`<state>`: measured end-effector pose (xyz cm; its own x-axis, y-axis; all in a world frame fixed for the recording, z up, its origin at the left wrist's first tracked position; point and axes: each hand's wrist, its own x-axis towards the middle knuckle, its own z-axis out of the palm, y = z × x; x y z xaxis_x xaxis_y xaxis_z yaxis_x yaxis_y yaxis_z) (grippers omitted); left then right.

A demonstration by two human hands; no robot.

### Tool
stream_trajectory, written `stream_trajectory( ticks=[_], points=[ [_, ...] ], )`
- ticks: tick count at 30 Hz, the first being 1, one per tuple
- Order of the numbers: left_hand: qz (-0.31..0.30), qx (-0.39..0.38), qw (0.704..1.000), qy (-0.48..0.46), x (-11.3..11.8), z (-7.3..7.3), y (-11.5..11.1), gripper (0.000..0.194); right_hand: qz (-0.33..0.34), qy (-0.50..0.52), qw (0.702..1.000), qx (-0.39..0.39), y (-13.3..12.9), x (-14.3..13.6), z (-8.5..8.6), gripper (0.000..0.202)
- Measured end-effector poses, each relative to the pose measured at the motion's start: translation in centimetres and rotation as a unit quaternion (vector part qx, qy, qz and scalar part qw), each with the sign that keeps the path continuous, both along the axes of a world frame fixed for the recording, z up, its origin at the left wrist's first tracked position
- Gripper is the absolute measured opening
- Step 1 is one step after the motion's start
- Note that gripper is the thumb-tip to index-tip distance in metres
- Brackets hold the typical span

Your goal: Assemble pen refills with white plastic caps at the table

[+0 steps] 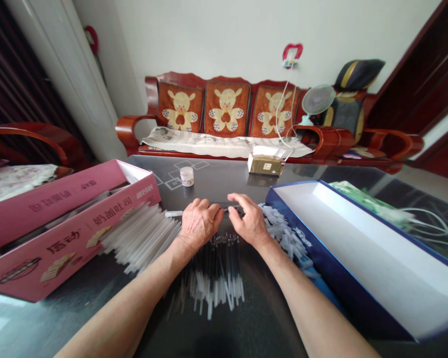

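My left hand [201, 222] is closed around a thin pen-like tube [173, 214]. Its whitish end sticks out on the left, and a dark tip shows towards the right. Close to that tip is my right hand [248, 220], thumb and fingers apart; whether it touches the tip is hard to see. Below and between the hands lie many slim dark pen refills [218, 268] with whitish ends. Translucent plastic tubes [144, 236] are heaped beside my left forearm. By my right wrist sits a pile of small whitish plastic caps [283, 231].
A pink carton [70, 228] stands at the left, a blue box with a white inside [358, 248] at the right. Farther back on the dark table are a small round jar [187, 176] and a tissue pack [266, 164]. A wooden sofa [134, 130] stands behind.
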<state>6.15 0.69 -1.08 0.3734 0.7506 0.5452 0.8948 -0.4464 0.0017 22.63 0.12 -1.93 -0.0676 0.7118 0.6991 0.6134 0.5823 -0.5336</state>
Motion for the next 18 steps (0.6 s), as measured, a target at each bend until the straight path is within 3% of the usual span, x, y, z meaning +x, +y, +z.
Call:
stream_trajectory(
  ticks=[3,7,12,14,18],
  points=[
    [-0.002,0.000,1.000,0.003,-0.1,0.2,0.0,0.039,0.035,-0.121,0.992,0.002,-0.3,-0.4,0.6,0.024],
    [-0.031,-0.016,0.999,0.018,-0.2,0.7,0.0,0.038,0.040,-0.191,0.980,-0.040,-0.2,0.9,1.7,0.020],
    [-0.044,-0.023,0.999,0.016,-0.5,1.1,0.3,0.031,-0.063,-0.264,0.956,-0.114,-2.7,4.4,3.5,0.017],
    [-0.052,-0.009,0.999,0.001,-0.7,1.3,0.5,0.031,-0.101,-0.257,0.951,-0.138,-4.7,5.1,3.5,0.015],
    [-0.110,0.050,0.992,-0.028,-1.0,1.6,0.7,0.030,-0.099,-0.225,0.940,-0.236,-8.5,4.4,1.7,0.013]
  ],
)
